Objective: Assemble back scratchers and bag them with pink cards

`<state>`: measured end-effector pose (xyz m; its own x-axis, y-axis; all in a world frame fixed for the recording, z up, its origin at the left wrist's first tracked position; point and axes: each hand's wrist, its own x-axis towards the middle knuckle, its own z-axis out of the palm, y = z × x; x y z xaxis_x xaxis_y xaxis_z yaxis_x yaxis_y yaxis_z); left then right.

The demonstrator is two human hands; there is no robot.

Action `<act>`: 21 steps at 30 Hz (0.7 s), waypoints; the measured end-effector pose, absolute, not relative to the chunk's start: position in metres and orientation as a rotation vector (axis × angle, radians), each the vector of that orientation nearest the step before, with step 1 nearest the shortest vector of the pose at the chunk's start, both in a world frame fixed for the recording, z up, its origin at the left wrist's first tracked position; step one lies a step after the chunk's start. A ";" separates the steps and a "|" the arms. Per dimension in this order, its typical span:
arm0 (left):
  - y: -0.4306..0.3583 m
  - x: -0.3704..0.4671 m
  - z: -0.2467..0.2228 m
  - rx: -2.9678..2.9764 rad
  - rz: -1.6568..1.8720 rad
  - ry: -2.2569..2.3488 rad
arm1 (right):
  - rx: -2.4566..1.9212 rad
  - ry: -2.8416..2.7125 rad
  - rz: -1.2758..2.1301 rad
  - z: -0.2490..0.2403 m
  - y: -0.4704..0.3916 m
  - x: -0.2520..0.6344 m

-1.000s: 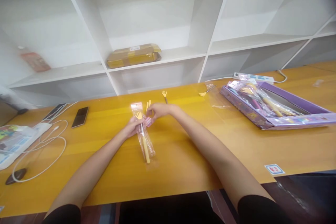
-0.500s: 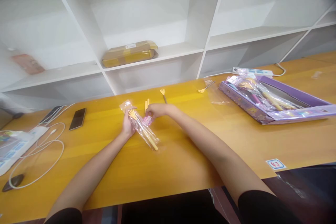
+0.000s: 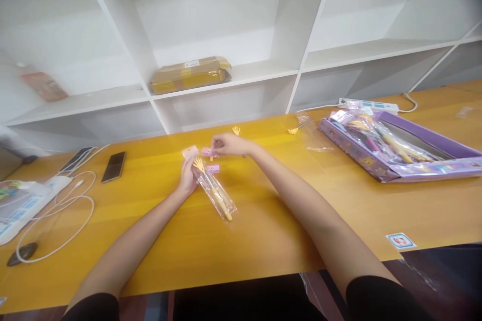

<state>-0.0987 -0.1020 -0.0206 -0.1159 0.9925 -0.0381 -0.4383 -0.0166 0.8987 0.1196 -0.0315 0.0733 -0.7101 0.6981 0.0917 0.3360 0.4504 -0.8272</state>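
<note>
Over the counter (image 3: 169, 241), the bagged back scratcher (image 3: 199, 164) is gripped by the left hand (image 3: 187, 180), while a purple tag (image 3: 207, 151), pinched by the right hand (image 3: 228, 144), could be dropped if held too loosely.

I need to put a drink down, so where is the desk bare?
Bare desk lies between the forearms, on the near side of the plastic bag; between the phone and left hand; and between the right forearm and purple tray. It is crowded around the right hand and the mouse.
</note>
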 end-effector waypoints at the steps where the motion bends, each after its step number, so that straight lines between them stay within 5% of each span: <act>1: -0.102 -0.098 -0.022 0.822 1.469 0.967 | -0.829 -2.229 1.152 0.075 -0.034 0.118; 10: -0.101 -0.097 -0.032 0.889 1.374 0.935 | -0.439 -2.409 0.636 0.071 -0.039 0.104; 21: -0.109 -0.096 -0.021 1.052 1.187 0.927 | -0.635 -2.501 0.455 0.061 -0.039 0.100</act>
